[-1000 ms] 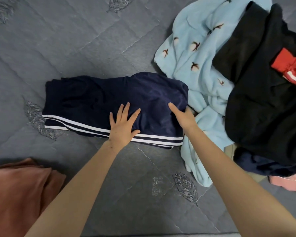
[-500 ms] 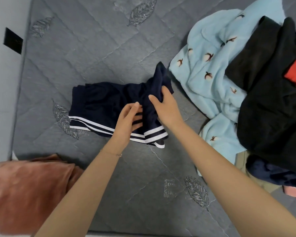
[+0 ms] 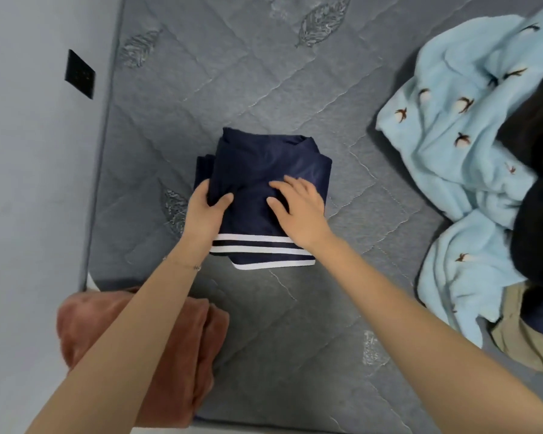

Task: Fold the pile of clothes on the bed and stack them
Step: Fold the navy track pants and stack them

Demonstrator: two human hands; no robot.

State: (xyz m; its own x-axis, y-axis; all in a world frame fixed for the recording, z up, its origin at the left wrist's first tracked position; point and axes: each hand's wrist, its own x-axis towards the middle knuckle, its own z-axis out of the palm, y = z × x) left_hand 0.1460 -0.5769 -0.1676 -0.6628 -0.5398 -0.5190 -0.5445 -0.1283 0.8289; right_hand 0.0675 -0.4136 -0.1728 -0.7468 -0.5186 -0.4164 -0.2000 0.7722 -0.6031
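A navy garment with white stripes [image 3: 264, 170] lies folded into a compact square in the middle of the grey quilted mattress [image 3: 232, 73]. My left hand [image 3: 206, 211] grips its left edge, thumb on top and fingers underneath. Flat on the garment's top lies my right hand [image 3: 298, 205], fingers spread. A folded rust-brown garment [image 3: 198, 333] sits at the near left corner of the bed, partly under my left forearm. The unfolded pile fills the right side: a light blue fleece with bird prints [image 3: 452, 126], a black garment [image 3: 539, 214] and a tan piece [image 3: 521, 343].
A pale wall [image 3: 29, 183] with a black socket plate [image 3: 79, 74] runs along the bed's left edge. Bare mattress stretches behind the navy garment and in front of it, between my arms.
The navy garment's right half has been folded over to the left, making a compact square. My left hand moved to its left edge and my right hand now lies flat on top.
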